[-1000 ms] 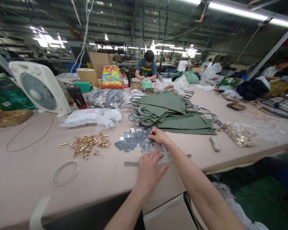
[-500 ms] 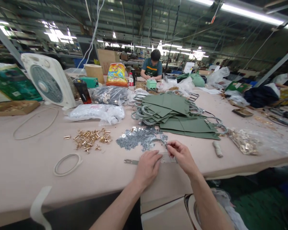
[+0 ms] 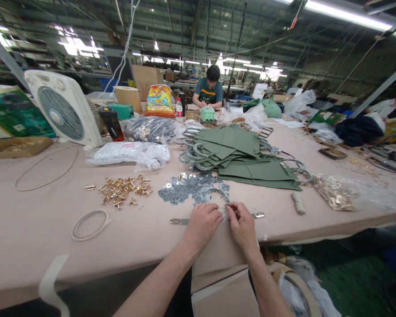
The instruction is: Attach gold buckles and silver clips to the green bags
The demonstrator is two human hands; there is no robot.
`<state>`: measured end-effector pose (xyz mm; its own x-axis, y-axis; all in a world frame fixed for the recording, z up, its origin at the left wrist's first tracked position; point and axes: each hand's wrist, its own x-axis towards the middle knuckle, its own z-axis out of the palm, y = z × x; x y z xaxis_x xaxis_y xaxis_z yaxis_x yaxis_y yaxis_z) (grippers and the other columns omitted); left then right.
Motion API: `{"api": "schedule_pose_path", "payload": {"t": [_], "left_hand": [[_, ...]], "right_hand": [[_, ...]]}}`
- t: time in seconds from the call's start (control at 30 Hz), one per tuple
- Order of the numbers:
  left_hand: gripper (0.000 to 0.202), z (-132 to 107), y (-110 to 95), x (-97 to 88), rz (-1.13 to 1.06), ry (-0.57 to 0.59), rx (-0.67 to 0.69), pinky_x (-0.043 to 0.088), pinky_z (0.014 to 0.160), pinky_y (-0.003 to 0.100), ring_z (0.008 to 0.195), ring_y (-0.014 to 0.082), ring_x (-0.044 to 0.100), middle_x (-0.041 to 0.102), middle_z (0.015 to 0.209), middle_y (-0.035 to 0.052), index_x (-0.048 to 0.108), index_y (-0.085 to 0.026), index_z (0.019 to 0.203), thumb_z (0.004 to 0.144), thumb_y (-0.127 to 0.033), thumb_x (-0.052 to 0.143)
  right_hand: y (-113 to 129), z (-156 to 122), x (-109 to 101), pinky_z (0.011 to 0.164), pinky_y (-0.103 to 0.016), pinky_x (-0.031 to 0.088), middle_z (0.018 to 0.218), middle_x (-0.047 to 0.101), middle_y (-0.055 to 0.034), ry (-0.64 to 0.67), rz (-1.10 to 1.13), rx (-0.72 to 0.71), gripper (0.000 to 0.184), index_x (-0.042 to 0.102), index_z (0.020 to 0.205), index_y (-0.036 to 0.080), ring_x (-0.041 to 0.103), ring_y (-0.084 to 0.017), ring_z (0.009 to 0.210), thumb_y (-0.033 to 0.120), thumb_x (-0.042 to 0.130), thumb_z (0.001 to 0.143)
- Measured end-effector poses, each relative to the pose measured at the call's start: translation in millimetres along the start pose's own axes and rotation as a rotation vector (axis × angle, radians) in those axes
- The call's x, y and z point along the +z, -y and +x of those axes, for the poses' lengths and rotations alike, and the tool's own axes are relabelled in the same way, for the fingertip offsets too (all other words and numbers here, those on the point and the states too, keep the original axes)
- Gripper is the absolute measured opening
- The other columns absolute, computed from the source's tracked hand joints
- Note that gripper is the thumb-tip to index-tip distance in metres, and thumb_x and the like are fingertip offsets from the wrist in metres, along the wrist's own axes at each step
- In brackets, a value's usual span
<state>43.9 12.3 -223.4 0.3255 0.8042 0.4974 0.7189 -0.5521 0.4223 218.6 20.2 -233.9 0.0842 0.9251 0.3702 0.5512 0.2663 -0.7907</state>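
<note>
Long fluorescent tubes light a wide factory hall, and a broad table with a pale pink top stretches across it. On the far side, a seated co-worker in a teal shirt bends over some work with both hands.

At the near edge, the left hand and right hand meet, both closed, their fingers pinched together over the middle of a long flat metal strap that lies across the table with its ends sticking out on either side. The fingers partly hide the strap at that point, so the exact grip cannot be seen.

Just beyond the hands lies a loose heap of small grey punched metal plates, and a curved grey metal strip sits at its near right edge. To the left is a scattered pile of small brass tube fittings, with a thin coil of pale cord nearer the edge. Farther ahead, a stack of olive-green fabric bags with grey looped handles spreads over the table, and a clear plastic bag of brass pieces lies to its right. A white box fan stands tilted back at the far left.
</note>
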Motion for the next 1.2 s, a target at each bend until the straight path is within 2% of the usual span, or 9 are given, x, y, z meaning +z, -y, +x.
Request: {"api": "schedule_pose_path", "payload": {"t": [0.13,0.23,0.5,0.93,1.03,1.13,1.2], "left_hand": [[0.009,-1.3,-7.9,1.0,0.132,0.001,0.047,0.05,0.098,0.046,0.106,0.0247,0.066,0.073,0.115,0.0058,0.069,-0.021,0.096,0.1,-0.02,0.061],[0.011,-4.5,-11.5,4.2,0.15,-0.012,0.019,0.048,0.1,0.046,0.106,0.0245,0.065,0.072,0.115,0.0072,0.066,-0.02,0.099,0.101,-0.019,0.056],[0.016,-8.0,-13.3,7.5,0.063,-0.003,-0.101,0.047,0.1,0.046,0.103,0.0243,0.065,0.072,0.104,0.0074,0.062,-0.021,0.093,0.103,-0.021,0.05],[0.017,-4.6,-13.6,8.5,-0.033,-0.002,-0.198,0.046,0.1,0.047,0.1,0.024,0.067,0.074,0.098,0.0057,0.061,-0.022,0.09,0.103,-0.022,0.051],[0.015,-6.0,-9.7,5.7,-0.105,-0.019,-0.212,0.046,0.101,0.046,0.101,0.0234,0.068,0.075,0.102,0.0047,0.063,-0.023,0.09,0.101,-0.022,0.054],[0.004,-9.8,-3.7,-0.7,-0.205,0.001,-0.183,0.046,0.104,0.045,0.109,0.0238,0.067,0.075,0.115,0.004,0.067,-0.025,0.098,0.095,-0.026,0.065],[0.029,-12.8,-0.8,-4.9,-0.215,0.045,-0.142,0.045,0.109,0.047,0.118,0.0264,0.064,0.072,0.126,0.0051,0.067,-0.026,0.113,0.088,-0.036,0.076]], "right_hand": [[3.0,-1.9,0.3,0.079,-0.034,0.048,0.092,0.07,-0.0058,-0.021,-0.035,-0.038,0.023,0.067,0.099,0.021,0.063,-0.022,0.082,0.04,0.053,0.101],[3.7,-2.9,0.8,0.08,-0.033,0.048,0.093,0.069,-0.006,-0.025,-0.051,-0.065,0.023,0.066,0.099,0.021,0.062,-0.021,0.083,0.038,0.052,0.102],[3.1,-4.5,4.1,0.079,-0.034,0.048,0.092,0.067,-0.0053,-0.04,-0.078,-0.085,0.019,0.066,0.1,0.022,0.062,-0.021,0.082,0.035,0.052,0.102],[5.6,-7.6,3.1,0.078,-0.034,0.049,0.096,0.067,-0.0061,-0.011,-0.057,-0.118,0.02,0.065,0.099,0.023,0.062,-0.022,0.086,0.036,0.051,0.103],[4.7,-9.5,3.5,0.078,-0.034,0.05,0.097,0.067,-0.0062,-0.005,-0.03,-0.105,0.021,0.066,0.099,0.023,0.062,-0.022,0.086,0.038,0.052,0.103],[0.8,-8.0,-0.5,0.075,-0.033,0.05,0.094,0.069,-0.0062,0.014,0.062,-0.038,0.024,0.068,0.099,0.022,0.062,-0.021,0.081,0.043,0.056,0.101],[-2.1,-4.0,-7.7,0.07,-0.031,0.05,0.087,0.069,-0.0046,0.061,0.174,0.044,0.027,0.07,0.101,0.021,0.062,-0.02,0.075,0.047,0.061,0.098]]}}
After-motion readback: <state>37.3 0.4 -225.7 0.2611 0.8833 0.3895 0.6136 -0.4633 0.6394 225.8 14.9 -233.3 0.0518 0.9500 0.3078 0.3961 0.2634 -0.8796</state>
